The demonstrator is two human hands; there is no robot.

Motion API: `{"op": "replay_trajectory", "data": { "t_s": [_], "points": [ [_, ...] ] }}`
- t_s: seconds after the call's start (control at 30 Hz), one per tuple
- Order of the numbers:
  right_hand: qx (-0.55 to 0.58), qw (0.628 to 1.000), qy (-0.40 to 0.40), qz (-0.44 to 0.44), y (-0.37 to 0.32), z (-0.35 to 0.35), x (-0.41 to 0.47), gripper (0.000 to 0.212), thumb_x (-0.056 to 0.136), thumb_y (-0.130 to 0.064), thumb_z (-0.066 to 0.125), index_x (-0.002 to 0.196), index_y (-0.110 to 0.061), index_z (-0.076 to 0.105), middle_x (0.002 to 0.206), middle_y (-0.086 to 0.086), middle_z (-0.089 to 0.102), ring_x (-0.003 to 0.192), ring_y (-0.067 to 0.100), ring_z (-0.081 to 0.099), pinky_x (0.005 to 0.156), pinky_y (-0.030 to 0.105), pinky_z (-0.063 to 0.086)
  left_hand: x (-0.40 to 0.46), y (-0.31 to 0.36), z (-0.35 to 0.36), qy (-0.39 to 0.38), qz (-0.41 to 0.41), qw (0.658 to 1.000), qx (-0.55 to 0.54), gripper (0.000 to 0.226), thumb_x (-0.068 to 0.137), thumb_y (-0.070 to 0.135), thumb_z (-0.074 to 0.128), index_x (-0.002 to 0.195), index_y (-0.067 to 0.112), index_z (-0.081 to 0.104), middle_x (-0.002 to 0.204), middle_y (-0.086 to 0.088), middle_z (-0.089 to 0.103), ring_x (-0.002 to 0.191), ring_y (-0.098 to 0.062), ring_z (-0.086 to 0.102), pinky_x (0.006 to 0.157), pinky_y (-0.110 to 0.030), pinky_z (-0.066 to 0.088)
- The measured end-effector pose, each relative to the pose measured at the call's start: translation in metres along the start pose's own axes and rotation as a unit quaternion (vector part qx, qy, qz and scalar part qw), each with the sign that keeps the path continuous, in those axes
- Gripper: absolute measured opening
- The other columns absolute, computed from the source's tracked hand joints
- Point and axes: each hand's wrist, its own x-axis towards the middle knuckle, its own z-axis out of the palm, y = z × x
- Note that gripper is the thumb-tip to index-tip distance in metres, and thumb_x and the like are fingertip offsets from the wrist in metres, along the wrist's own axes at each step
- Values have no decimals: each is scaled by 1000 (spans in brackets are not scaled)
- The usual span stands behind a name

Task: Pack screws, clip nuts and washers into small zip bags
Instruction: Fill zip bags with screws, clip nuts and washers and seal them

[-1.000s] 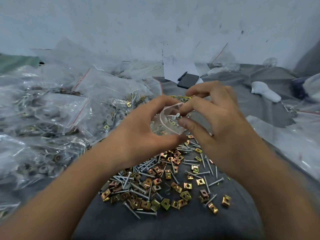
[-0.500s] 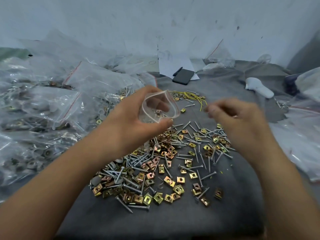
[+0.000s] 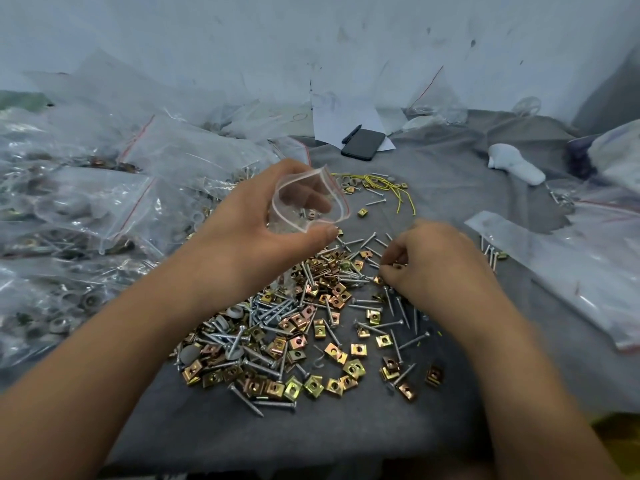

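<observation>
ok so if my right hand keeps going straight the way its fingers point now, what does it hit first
Probably the loose pile of screws and clip nuts. The right hand has its curled fingertips aimed left and down, already at the pile's edge. Whether they already touch a piece is unclear.

Nothing here can be read; the white paper (image 3: 349,114) by the wall carries only faint scribbles too blurred to make out.
</observation>
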Motion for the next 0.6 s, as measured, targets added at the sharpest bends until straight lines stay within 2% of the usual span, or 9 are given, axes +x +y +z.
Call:
{"op": "replay_trajectory", "data": {
  "t_s": [0.17, 0.33, 0.4, 0.5, 0.6],
  "points": [
    [18, 1000, -14, 1, -2, 7, 4, 11, 89, -41, 69, 83, -31, 69, 91, -10, 51, 96, 18, 53, 85, 37, 44, 0, 1, 0, -1, -6, 1000, 4, 41, 85, 49, 75, 123, 38, 64, 115, 22, 74, 113, 0, 69, 104, -40, 55],
    [-50, 998, -23, -9, -4, 9, 9, 17, 96, -44, 63, 97, -30, 73, 106, -3, 57, 109, 23, 52, 95, 44, 42, -1, 2, -1, -7, -10, 1000, 12, 40, 85, 52, 74, 122, 40, 63, 115, 23, 73, 114, 1, 68, 105, -44, 53],
    [-35, 999, -11, -10, -4, 12, 8, 16, 96, -42, 63, 95, -29, 72, 104, -3, 56, 108, 23, 51, 94, 43, 40, -1, 2, -1, -9, -11, 1000, 11, 40, 85, 51, 74, 122, 40, 63, 116, 23, 73, 113, 1, 68, 104, -42, 54],
    [29, 998, 47, 10, -3, 14, 6, 14, 95, -41, 63, 91, -30, 70, 97, -7, 53, 100, 18, 47, 87, 40, 35, 0, 2, -1, -9, -10, 1000, 13, 39, 86, 51, 74, 122, 41, 63, 116, 22, 73, 114, 1, 68, 103, -41, 54],
    [25, 997, 56, 40, -7, 14, 12, 17, 97, -42, 60, 97, -29, 71, 100, -6, 51, 104, 21, 49, 91, 42, 37, 1, 0, -2, -5, -12, 1000, 8, 38, 86, 50, 74, 121, 39, 63, 115, 22, 73, 113, 2, 68, 103, -37, 53]
  ]
}}
